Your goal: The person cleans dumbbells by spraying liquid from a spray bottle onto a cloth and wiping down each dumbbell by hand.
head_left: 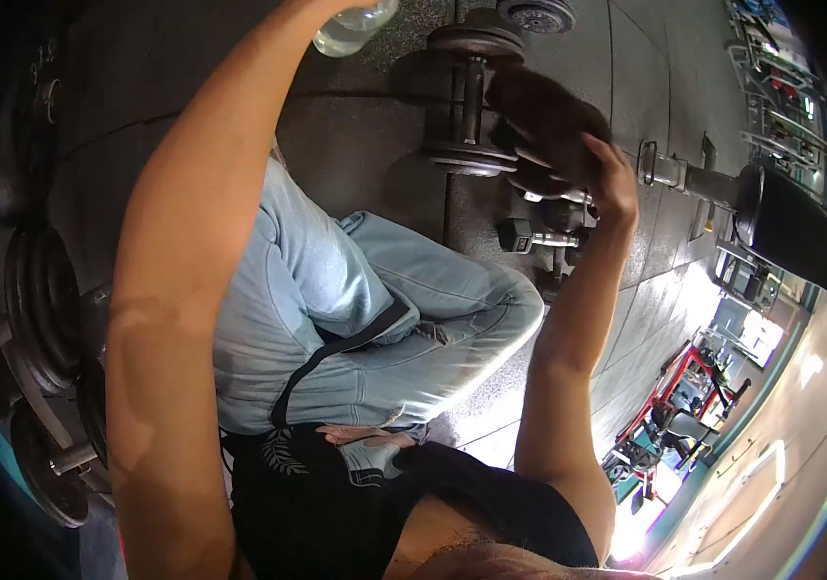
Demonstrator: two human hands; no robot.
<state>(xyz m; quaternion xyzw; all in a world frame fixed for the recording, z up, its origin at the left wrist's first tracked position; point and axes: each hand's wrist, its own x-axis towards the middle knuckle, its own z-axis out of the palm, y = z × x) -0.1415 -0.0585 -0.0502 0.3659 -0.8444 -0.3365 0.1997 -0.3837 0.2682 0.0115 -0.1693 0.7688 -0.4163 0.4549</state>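
My left hand (344,4) is at the top edge, mostly cut off, with a clear bottle (355,31) holding some liquid in its grip. My right hand (613,182) has its fingers around a dark, soft-looking item (554,121), blurred, which I cannot name for certain. Just left of that item, a plate-loaded dumbbell (472,101) rests on the dark floor. The dark item overlaps its right side. Below the item, a smaller hex dumbbell (518,235) lies partly hidden among other weights.
My folded legs in light jeans (413,290) fill the middle. A weight plate (536,14) lies at the top. Racked plates (41,300) stand at far left. A padded bench (791,227) is at the right, with a red-framed rack (660,401) lower down.
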